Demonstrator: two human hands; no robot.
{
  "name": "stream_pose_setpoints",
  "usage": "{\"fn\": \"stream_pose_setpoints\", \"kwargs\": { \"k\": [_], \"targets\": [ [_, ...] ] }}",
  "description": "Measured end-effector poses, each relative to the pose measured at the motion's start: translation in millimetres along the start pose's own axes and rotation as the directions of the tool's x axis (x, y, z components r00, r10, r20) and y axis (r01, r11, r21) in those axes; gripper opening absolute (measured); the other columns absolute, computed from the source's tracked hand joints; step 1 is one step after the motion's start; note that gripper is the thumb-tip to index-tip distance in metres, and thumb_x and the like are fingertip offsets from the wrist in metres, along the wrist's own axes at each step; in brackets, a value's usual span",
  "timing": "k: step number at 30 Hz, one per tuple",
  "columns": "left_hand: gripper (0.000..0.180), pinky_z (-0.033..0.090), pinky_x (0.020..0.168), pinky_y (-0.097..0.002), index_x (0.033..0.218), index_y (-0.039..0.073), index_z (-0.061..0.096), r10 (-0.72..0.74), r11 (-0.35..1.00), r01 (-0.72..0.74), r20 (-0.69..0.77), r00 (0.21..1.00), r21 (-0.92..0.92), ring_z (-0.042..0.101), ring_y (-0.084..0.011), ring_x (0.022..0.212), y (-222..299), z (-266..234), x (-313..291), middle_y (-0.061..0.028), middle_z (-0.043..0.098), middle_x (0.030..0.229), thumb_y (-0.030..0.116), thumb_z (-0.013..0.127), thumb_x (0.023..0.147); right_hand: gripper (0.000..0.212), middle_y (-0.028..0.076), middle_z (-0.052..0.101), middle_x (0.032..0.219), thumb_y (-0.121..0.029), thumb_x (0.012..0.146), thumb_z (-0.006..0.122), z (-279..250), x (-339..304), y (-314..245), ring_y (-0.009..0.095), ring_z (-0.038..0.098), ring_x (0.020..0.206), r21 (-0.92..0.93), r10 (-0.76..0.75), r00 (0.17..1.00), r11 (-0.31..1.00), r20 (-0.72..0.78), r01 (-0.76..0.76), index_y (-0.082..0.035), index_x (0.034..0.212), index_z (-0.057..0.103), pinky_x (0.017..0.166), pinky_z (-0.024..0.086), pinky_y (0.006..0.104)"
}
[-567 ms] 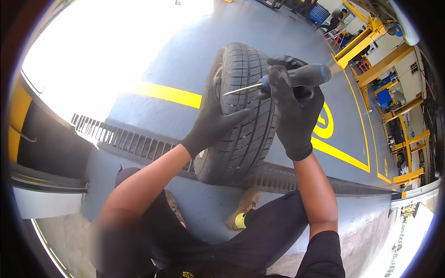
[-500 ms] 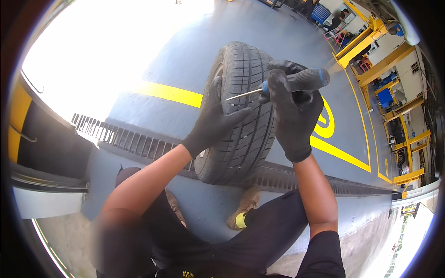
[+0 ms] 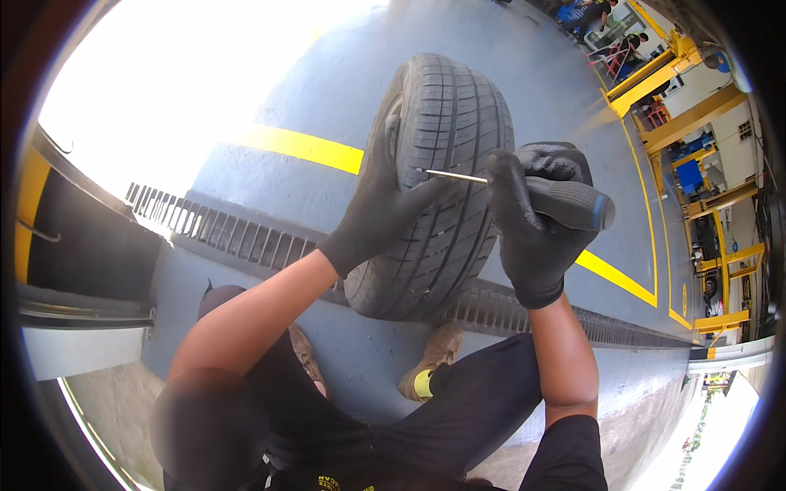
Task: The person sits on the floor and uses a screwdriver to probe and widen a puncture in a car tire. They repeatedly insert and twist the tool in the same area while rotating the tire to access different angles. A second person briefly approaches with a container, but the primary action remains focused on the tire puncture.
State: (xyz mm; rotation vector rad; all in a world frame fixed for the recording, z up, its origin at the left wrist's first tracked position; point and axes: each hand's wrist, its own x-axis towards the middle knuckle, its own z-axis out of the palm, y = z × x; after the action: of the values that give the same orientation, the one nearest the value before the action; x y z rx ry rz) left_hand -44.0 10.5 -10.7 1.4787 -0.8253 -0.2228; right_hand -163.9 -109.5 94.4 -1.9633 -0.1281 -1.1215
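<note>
blue-grey workshop floor (image 3: 327, 102) spreads away from the person, crossed by a yellow line (image 3: 303, 149), with yellow lift frames (image 3: 655, 86) at the far right. the tyre (image 3: 446, 270) stands upright at the centre, just beyond the person's shoes (image 3: 434, 356) and by the drain grate (image 3: 237, 237). the gloved left hand (image 3: 372, 200) is spread wide, thumb over the tread and fingers along the left sidewall, probably to steady it. the gloved right hand (image 3: 532, 245) is closed around the handle of a screwdriver-like tool (image 3: 573, 204), its thin shaft pointing left across the tread just past the left thumb, a hold that likely gives close control of the tip. whether that tip touches the rubber cannot be told. the left fingers cover part of the wheel's face, the right fist hides where the shaft meets the handle, glare washes out the far left, and the co-workers (image 3: 630, 45) at far right are too small to read.
</note>
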Motion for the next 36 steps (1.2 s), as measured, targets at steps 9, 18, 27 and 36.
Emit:
{"fn": "stream_pose_setpoints", "kwargs": {
  "k": [9, 18, 27, 36],
  "targets": [
    [0.093, 0.036, 0.120, -0.0443, 0.162, -0.002, 0.015, -0.043, 0.990, 0.061, -0.137, 0.990, 0.130, 0.043, -0.0356, 0.145, -6, 7, -9, -0.0302, 0.040, 0.155, 0.036, 0.069, 0.097, 0.015, 0.003, 0.061, 0.084, -0.017, 0.098, 0.071, -2, 7, 31, 0.009, 0.060, 0.060, 0.483, 0.411, 0.911, 0.801, -0.016, -0.353, -0.007, 0.096, 0.059, 0.049, 0.049, 0.0241],
    [0.090, 0.036, 0.119, -0.0452, 0.162, -0.002, 0.015, -0.068, 0.988, 0.086, -0.137, 0.988, 0.129, 0.046, -0.0372, 0.143, -1, 2, -15, -0.0311, 0.042, 0.154, 0.033, 0.067, 0.098, 0.026, 0.002, 0.059, 0.071, -0.029, 0.102, 0.066, 4, 17, 39, 0.009, 0.055, 0.051, 0.440, 0.653, 0.758, 0.681, -0.004, -0.585, -0.006, 0.091, 0.062, 0.046, 0.043, 0.0230],
    [0.090, 0.033, 0.122, -0.0447, 0.162, -0.004, 0.012, 0.029, 0.996, -0.023, -0.068, 0.997, 0.087, 0.038, -0.0371, 0.148, 5, 0, -15, -0.0315, 0.036, 0.158, 0.030, 0.066, 0.098, 0.023, 0.010, 0.068, 0.080, -0.022, 0.097, 0.071, 5, -11, 9, 0.014, 0.070, 0.064, 0.262, 0.413, 0.903, 0.890, -0.117, -0.373, 0.001, 0.101, 0.067, 0.055, 0.058, 0.0260],
    [0.088, 0.035, 0.120, -0.0453, 0.162, -0.005, 0.013, -0.005, 0.981, 0.030, -0.130, 0.992, 0.193, 0.039, -0.0378, 0.147, -4, 9, -17, -0.0332, 0.035, 0.157, 0.032, 0.065, 0.100, 0.027, 0.006, 0.066, 0.077, -0.029, 0.103, 0.065, 9, -4, 22, 0.010, 0.065, 0.058, 0.346, 0.544, 0.827, 0.810, -0.142, -0.473, -0.004, 0.094, 0.065, 0.050, 0.052, 0.0237]
  ]
}}
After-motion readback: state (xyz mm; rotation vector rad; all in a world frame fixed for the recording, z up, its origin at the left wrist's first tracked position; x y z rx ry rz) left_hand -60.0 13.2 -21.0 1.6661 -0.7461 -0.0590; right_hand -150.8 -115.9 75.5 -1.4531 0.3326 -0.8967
